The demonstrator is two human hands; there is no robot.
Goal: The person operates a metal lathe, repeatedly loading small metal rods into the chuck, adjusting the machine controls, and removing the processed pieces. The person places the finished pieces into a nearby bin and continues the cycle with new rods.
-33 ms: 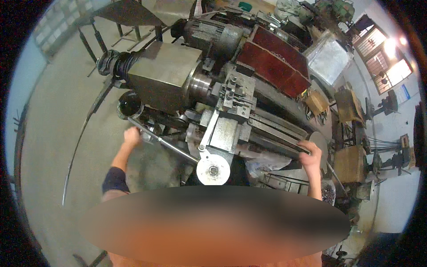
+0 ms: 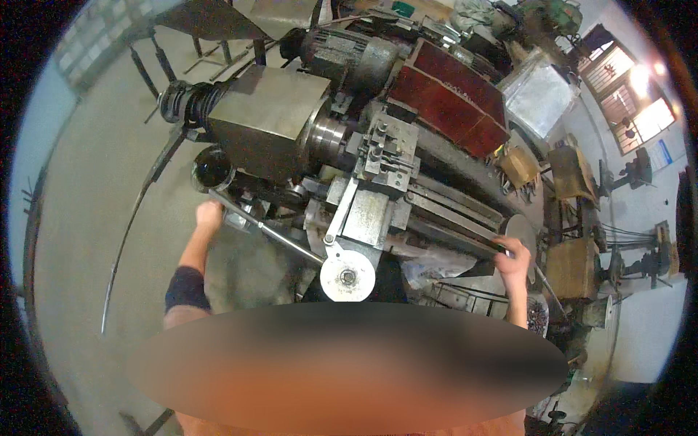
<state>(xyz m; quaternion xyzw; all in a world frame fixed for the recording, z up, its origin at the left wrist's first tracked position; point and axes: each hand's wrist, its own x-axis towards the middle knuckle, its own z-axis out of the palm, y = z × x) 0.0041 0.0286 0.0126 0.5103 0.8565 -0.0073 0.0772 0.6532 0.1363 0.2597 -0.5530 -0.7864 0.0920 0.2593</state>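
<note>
Grey floor (image 2: pixel 87 196) | metal lathe (image 2: pixel 366 218) | pale wall (image 2: pixel 663 187), lit window (image 2: pixel 627 100) at right

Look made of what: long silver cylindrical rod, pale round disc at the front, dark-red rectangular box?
Long silver cylindrical rod: probably steel; smooth, bright sheen.
Pale round disc: likely metal, dark specks; painted or bare, brightness leaves it open.
Dark-red rectangular box: perhaps painted metal; flat, stained faces, wood not ruled out.
</note>
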